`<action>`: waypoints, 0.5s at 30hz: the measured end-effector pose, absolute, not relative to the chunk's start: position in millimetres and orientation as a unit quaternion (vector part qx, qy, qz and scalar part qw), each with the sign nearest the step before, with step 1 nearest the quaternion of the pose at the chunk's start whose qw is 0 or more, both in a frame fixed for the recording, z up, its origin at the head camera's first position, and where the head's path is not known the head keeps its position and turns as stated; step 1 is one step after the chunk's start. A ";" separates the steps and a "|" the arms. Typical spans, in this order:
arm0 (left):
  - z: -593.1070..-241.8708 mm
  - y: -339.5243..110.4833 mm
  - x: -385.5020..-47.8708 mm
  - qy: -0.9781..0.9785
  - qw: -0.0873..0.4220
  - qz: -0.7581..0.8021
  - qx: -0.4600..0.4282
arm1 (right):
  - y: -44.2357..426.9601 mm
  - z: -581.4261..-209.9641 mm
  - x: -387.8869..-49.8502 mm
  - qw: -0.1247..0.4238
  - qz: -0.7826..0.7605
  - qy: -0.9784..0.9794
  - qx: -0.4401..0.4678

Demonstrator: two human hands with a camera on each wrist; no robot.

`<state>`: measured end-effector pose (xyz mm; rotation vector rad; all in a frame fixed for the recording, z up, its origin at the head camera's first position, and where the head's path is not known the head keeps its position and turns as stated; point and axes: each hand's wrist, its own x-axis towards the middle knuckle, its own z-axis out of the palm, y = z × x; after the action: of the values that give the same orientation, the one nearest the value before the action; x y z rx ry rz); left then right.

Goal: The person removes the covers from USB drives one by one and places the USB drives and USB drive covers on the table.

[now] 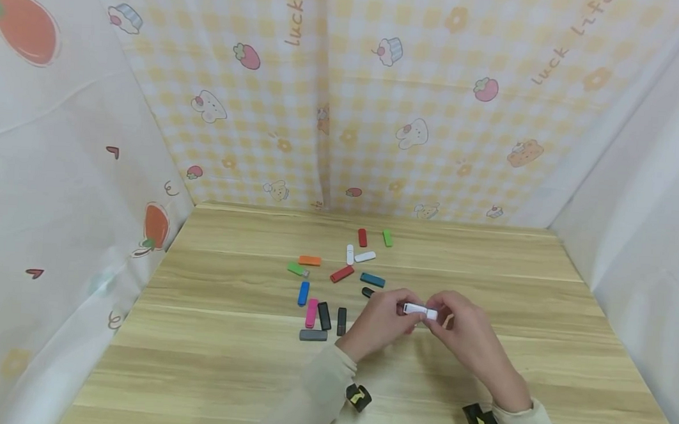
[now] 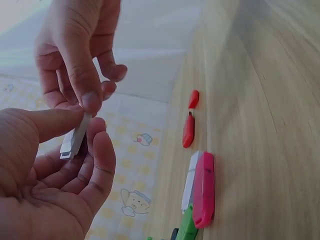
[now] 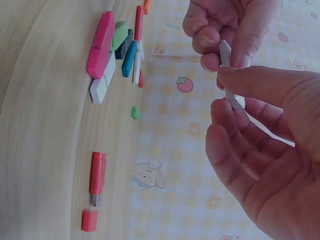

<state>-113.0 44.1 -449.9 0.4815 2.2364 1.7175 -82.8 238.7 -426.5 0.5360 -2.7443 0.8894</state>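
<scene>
- A person's two hands meet above the wooden counter (image 1: 216, 365), toward the right of a scatter of USB sticks.
- The left hand (image 1: 381, 320) pinches one end of a white USB stick (image 1: 414, 309), thumb against one side and fingers curled behind it.
- The right hand (image 1: 465, 326) pinches the other end of that stick, at its white cap (image 1: 431, 315).
- The white stick is held off the counter, between the two hands.
- In the right wrist view, a red stick (image 3: 97, 172) lies on the counter with its metal connector bare; a red cap (image 3: 89, 220) lies just beyond the connector.
- Near the left hand, a black stick (image 1: 366, 292) is partly hidden by it, with a teal stick (image 1: 373, 280) just behind.
- Left of that forearm, a pink stick (image 1: 311, 313) lies beside a black one, and a grey stick (image 1: 313, 335) lies crosswise in front of them.
- A blue stick (image 1: 303, 294) lies behind the pink one; farther back are an orange stick (image 1: 310, 260) and a green stick (image 1: 298, 270) showing its connector.
- A yellow-checked curtain (image 1: 299, 107) hangs behind the counter.
</scene>
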 end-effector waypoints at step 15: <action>-446.9 40.5 -111.6 0.771 0.131 0.602 0.164 | 237.5 -427.7 -81.7 0.075 0.333 -0.927 0.155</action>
<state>-111.6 40.5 -446.9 0.4752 2.2393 1.7472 -81.7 237.5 -427.7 0.4635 -2.7808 0.9978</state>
